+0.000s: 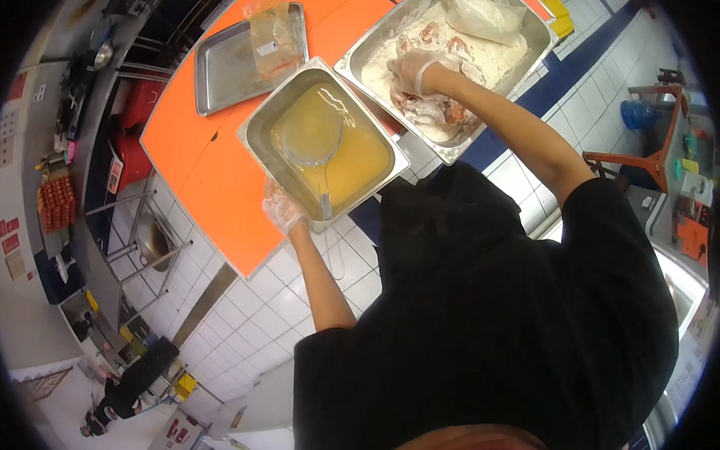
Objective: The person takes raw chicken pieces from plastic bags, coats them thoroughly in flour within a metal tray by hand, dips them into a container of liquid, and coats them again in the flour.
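Observation:
My right hand (422, 71), in a clear plastic glove, reaches into a deep steel pan (357, 58) of white flour (497, 54). Its fingers are among flour-coated pieces of raw meat (456, 112), and flour hides whether they grip one. My left hand (283, 207), also gloved, holds the near left side of a second steel pan (401, 161), its fingertips partly hidden. That pan contains a yellowish liquid (362, 162). A round wire-mesh strainer (313, 131) lies in the liquid, its handle (326, 200) crossing the near rim.
A clear plastic bag (483, 15) rests on the flour. Another bag (274, 40) lies across a shallow metal tray (219, 71) on the orange table (184, 141). A metal rack (139, 247) stands left on the tiled floor. Another person (116, 398) is at lower left.

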Available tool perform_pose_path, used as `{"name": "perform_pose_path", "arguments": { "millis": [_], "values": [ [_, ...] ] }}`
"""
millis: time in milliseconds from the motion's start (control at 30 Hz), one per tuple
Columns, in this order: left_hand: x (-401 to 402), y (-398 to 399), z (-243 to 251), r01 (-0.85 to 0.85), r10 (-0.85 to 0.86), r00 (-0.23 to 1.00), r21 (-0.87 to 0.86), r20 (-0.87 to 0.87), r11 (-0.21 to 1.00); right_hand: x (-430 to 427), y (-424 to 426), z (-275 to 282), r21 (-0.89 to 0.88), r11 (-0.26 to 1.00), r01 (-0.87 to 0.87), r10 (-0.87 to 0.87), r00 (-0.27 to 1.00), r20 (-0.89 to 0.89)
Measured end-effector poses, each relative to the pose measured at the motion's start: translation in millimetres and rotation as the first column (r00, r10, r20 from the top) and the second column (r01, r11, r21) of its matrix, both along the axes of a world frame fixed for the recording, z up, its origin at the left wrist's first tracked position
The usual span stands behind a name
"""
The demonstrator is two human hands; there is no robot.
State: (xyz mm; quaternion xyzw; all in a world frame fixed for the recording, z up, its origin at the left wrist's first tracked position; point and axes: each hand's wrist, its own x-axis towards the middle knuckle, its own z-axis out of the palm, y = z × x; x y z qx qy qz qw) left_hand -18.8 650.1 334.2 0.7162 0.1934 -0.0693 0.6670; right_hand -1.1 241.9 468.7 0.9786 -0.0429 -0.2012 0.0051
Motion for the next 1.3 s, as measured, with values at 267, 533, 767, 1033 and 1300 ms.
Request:
{"name": "perform_pose_path", "arguments": {
  "millis": [267, 533, 767, 1033, 1300],
  "values": [
    [-16.5, 6.8, 47.0, -0.146, 0.196, 0.957, -0.225, 0.215, 0.963, 21.1, -71.6, -62.1, 0.17, 0.968, -0.182, 0.199, 0.976, -0.089],
    [-37.6, -186.3, 198.2, -0.069, -0.022, 0.944, 0.26, 0.331, 0.963, 0.4, -166.9, -8.7, 0.425, 0.841, -0.335, 0.36, 0.933, 0.023],
    [-15.9, -381.1, 136.3, 0.456, -0.64, 0.768, 0.727, -0.03, 0.514, -2.3, -261.2, -20.0, 0.612, 0.769, -0.183, 0.132, 0.983, 0.128],
    [-15.3, -419.8, 92.4, 0.608, -0.73, 0.54, 0.794, -0.418, -0.005, -11.6, -303.6, -34.0, 0.555, 0.831, -0.036, 0.042, 0.999, 0.001],
    [-25.0, -425.5, 124.2, 0.69, -0.692, 0.614, 0.683, -0.379, 0.239, -9.2, -310.1, 5.7, 0.87, 0.412, 0.27, -0.178, 0.96, -0.214]
  ]
}}
